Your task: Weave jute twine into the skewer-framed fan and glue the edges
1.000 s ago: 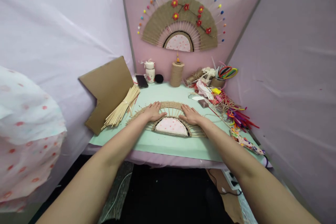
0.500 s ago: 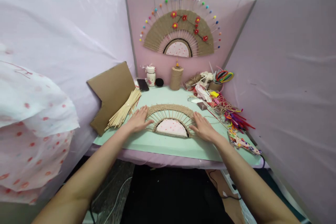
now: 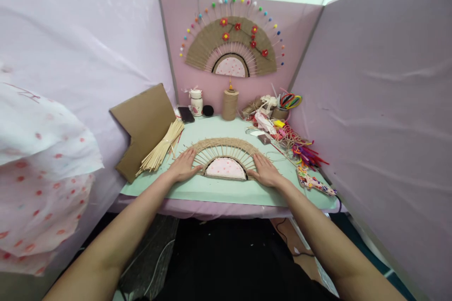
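Observation:
A half-round fan of wooden sticks and woven twine (image 3: 226,146), with a pink dotted centre, lies flat on the pale green table (image 3: 226,190). My left hand (image 3: 184,165) rests flat on the fan's left end, fingers stretched out. My right hand (image 3: 264,170) lies flat on its right end, fingers spread too. Neither hand holds anything.
A bundle of wooden sticks (image 3: 161,147) and a cardboard piece (image 3: 143,124) lie at the left. A twine spool (image 3: 229,104), a small jar (image 3: 196,101), a phone (image 3: 185,114) and a heap of coloured pipe cleaners (image 3: 300,150) crowd the back and right. A finished fan (image 3: 231,44) hangs on the pink wall.
Both hands have slid outward from the fan's upper middle to its two lower ends. The camera has tilted and shifted a little.

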`<state>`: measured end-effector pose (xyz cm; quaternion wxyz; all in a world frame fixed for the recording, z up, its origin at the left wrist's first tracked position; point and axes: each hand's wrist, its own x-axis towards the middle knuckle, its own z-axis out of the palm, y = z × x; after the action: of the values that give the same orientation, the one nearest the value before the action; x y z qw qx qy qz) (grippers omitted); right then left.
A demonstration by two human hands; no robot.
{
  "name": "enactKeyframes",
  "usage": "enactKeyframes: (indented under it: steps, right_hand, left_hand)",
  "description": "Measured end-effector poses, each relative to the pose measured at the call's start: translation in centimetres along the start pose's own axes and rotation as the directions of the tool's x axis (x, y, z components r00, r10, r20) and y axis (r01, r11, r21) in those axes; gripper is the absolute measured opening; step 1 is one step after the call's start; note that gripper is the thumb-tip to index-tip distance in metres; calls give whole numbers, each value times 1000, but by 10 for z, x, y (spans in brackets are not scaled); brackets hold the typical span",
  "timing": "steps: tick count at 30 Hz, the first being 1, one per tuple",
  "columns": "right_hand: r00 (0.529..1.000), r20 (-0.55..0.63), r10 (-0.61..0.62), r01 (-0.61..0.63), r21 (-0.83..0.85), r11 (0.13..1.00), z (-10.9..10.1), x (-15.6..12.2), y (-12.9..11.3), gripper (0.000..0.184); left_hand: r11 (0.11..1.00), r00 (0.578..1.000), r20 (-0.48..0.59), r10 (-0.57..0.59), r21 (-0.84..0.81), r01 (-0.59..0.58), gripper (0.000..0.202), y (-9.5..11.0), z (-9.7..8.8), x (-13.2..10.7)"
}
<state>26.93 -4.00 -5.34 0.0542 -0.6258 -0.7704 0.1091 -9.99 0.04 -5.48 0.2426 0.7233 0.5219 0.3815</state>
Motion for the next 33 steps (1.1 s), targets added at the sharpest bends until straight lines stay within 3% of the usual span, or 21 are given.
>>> enactKeyframes:
  steps: [5,9,13,15,16,19,23,27,33]
  right_hand:
    - [998,-56,-12,14,36,999,5,-2,0,88]
    - [991,-131,-13,25,89,996,-1,-4,5,82]
    - [976,-218,-27,57,134,989,-25,13,8,74]
    - [972,-221,-77,107,131,986,-34,34,3,73]
    - [973,-205,-106,133,123,983,-37,46,-2,75]
    - [979,-97,-177,186,93,978,-32,79,-17,86]
    - [982,45,-183,180,53,982,-11,97,-23,92]
    - [980,116,-162,160,27,987,-8,99,-20,93]
    - [975,103,-195,195,17,981,-28,114,-31,93]
  left_hand:
    - [992,996,84,-5,127,-6,76,5,-1,-4]
    - [968,984,177,-29,249,-16,86,10,-13,0]
    - [940,983,181,-35,341,-30,86,29,-28,30]
    - [886,974,226,18,448,-120,80,42,-23,50]
    - [840,952,303,36,507,-193,79,48,-18,60]
    - [815,910,415,20,520,-255,80,55,9,79]
    - [807,865,500,-38,526,-269,84,39,36,82]
    - [803,849,525,-64,532,-269,84,27,39,83]
    - [790,848,529,-37,536,-300,84,39,31,101]
